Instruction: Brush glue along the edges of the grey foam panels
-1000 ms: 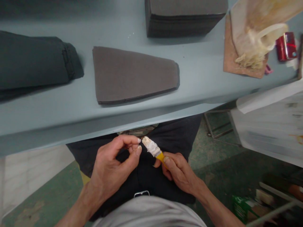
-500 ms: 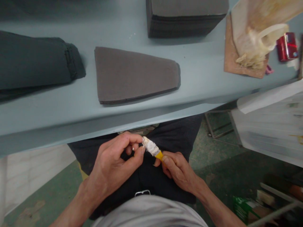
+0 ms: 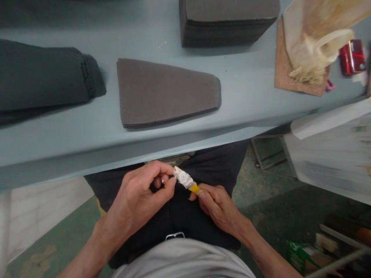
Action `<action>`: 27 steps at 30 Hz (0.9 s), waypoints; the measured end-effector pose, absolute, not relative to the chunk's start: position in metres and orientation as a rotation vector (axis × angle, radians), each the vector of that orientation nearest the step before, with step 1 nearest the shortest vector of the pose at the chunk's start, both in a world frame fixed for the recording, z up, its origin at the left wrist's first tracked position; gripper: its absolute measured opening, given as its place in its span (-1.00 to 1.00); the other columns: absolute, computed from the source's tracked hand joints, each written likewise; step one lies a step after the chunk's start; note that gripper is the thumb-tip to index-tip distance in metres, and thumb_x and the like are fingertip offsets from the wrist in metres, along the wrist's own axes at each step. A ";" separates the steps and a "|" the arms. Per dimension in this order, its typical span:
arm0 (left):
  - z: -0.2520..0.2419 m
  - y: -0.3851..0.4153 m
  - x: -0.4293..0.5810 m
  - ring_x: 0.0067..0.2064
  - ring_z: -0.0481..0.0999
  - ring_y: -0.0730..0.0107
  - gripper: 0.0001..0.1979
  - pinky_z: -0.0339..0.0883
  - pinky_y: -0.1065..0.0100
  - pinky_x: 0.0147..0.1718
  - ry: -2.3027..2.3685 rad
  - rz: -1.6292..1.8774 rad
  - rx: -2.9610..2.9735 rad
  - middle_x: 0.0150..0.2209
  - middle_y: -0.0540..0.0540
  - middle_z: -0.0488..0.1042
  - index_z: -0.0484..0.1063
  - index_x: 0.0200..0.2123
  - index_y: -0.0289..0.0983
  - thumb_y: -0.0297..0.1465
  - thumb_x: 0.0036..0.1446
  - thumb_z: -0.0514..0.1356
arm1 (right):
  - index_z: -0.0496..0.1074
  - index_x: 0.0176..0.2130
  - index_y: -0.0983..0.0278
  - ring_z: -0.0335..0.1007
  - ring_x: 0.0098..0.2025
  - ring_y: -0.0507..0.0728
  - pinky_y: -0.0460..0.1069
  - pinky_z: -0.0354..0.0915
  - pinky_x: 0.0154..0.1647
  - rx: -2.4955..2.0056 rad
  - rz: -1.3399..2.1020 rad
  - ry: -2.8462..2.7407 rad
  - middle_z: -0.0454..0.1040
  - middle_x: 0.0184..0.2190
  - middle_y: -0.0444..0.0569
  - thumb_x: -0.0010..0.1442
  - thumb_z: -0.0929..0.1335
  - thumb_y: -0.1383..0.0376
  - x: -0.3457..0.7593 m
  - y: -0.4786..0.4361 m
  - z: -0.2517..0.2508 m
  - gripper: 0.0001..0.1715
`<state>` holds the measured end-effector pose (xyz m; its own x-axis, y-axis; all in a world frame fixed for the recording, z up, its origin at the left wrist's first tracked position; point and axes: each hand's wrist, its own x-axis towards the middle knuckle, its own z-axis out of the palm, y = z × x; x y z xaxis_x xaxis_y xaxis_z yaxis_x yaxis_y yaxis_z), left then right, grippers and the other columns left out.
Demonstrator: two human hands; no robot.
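Observation:
Below the table edge, over my lap, my right hand (image 3: 218, 206) grips the yellow handle of a small brush (image 3: 186, 180) whose bristles are caked with white glue. My left hand (image 3: 142, 197) is closed in a pinch, thumb and fingertips touching the tip of the bristles. On the blue-grey table (image 3: 87, 139) straight ahead lies a thin stack of grey wedge-shaped foam pieces (image 3: 165, 92).
A dark folded fabric pile (image 3: 43, 83) lies at the table's left. A tall stack of dark grey foam (image 3: 226, 19) stands at the back. A glue-stained board with a crusted container (image 3: 310, 50) and a red tin (image 3: 351, 57) sit at the right. A white bench (image 3: 330, 154) stands lower right.
My left fingers have closed tighter on the brush tip, going from a loose pinch to touching the bristles. Both hands have shifted very slightly; the table items are unchanged.

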<state>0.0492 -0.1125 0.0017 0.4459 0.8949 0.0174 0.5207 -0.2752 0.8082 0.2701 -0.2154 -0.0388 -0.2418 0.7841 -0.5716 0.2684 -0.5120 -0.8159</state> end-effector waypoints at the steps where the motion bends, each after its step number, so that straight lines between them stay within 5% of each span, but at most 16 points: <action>1: 0.002 -0.112 0.049 -0.49 0.47 0.63 -0.88 0.30 0.57 -0.41 1.189 0.623 1.941 -0.48 0.15 0.49 0.52 -0.29 -0.20 -0.53 0.22 0.22 | 0.64 -0.18 0.34 0.10 -0.58 -0.02 -0.07 0.04 -0.51 -1.631 1.801 -1.268 0.19 -0.61 -0.22 0.50 0.10 -0.28 0.270 -0.215 -0.039 -0.09; 16: -0.006 -0.118 0.046 -0.47 0.49 0.58 -0.81 0.33 0.52 -0.38 1.158 0.601 2.096 -0.46 0.10 0.53 0.46 -0.33 -0.21 -0.55 0.31 0.14 | 0.58 -0.22 0.27 0.04 -0.63 -0.02 -0.03 -0.05 -0.51 -1.690 1.712 -1.394 0.12 -0.65 -0.26 0.55 0.19 0.02 0.267 -0.214 -0.035 -0.44; 27: -0.015 -0.116 0.023 -0.46 0.57 0.51 -0.88 0.43 0.50 -0.36 1.442 0.672 1.964 -0.46 0.12 0.60 0.51 -0.36 -0.16 -0.44 0.25 0.23 | 0.52 -0.27 0.29 0.04 -0.62 -0.03 -0.07 -0.01 -0.55 -1.624 1.847 -1.156 0.13 -0.64 -0.27 0.53 0.13 -0.24 0.272 -0.227 -0.035 -0.21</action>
